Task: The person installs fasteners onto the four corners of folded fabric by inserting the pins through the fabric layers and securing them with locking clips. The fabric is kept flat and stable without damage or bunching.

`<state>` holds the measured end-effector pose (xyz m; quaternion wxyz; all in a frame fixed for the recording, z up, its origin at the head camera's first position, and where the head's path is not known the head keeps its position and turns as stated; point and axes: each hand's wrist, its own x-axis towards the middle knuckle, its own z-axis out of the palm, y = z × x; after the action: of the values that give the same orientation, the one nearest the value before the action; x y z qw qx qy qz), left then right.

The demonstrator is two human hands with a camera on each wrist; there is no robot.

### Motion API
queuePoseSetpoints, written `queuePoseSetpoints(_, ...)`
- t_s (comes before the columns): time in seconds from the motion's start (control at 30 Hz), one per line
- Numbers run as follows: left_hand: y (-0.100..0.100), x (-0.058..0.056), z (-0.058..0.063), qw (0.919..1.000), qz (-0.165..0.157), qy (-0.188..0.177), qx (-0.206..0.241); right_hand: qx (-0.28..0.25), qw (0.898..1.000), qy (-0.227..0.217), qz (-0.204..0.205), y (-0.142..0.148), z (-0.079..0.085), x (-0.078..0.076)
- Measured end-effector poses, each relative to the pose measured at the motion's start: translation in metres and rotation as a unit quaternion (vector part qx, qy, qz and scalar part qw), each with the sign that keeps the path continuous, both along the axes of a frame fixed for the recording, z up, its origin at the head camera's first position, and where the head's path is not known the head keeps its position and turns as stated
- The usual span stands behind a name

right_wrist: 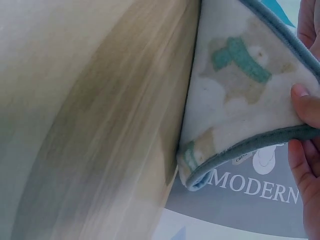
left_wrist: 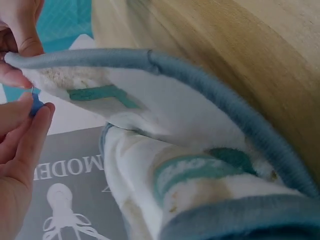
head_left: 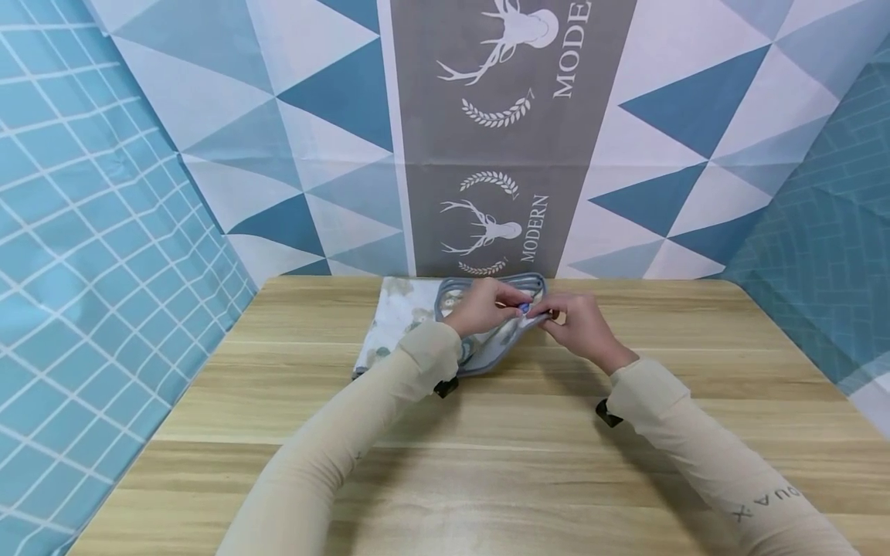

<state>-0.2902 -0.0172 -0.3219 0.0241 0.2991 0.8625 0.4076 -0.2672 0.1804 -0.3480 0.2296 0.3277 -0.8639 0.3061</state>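
Note:
A soft white blanket (head_left: 403,313) with a bear print and grey-blue piped edge (left_wrist: 200,82) lies partly folded at the far side of the table. My left hand (head_left: 483,305) pinches a blue push pin (left_wrist: 36,105) between thumb and fingers. The pin's thin metal needle points up at the blanket's edge in the left wrist view. Close beside it, my right hand (head_left: 580,324) pinches the blanket's raised corner, thumb on one face and fingers on the other. Printed bears with green scarves (right_wrist: 242,62) show on the lifted flap in the right wrist view.
The wooden table (head_left: 487,463) ends at a patterned backdrop (head_left: 487,193) right behind the blanket. Blue grid-patterned sheeting (head_left: 90,232) hangs along the left side, and teal brick-patterned sheeting (head_left: 820,216) along the right.

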Motion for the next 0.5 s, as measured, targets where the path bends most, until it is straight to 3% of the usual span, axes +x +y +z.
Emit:
queuePoseSetpoints(0.17,-0.018,-0.001,0.016,0.9996,0.001,0.023,-0.013,0.003,1.000,0.002,-0.001,0.001,0.005,-0.001)
queuePoseSetpoints(0.3,-0.066,-0.002,0.032,0.9944,0.017,0.059,-0.086,0.011,1.000,-0.001,-0.003,0.007,0.004,-0.002)
queuePoseSetpoints(0.37,-0.099,0.002,0.031,0.9886,0.025,0.062,-0.135,0.017,1.000,-0.007,-0.004,0.011,0.003,-0.001)
queuePoseSetpoints(0.5,-0.157,0.018,0.011,0.9743,0.019,0.043,-0.220,0.029,0.999,-0.024,-0.010,0.020,0.001,0.002)
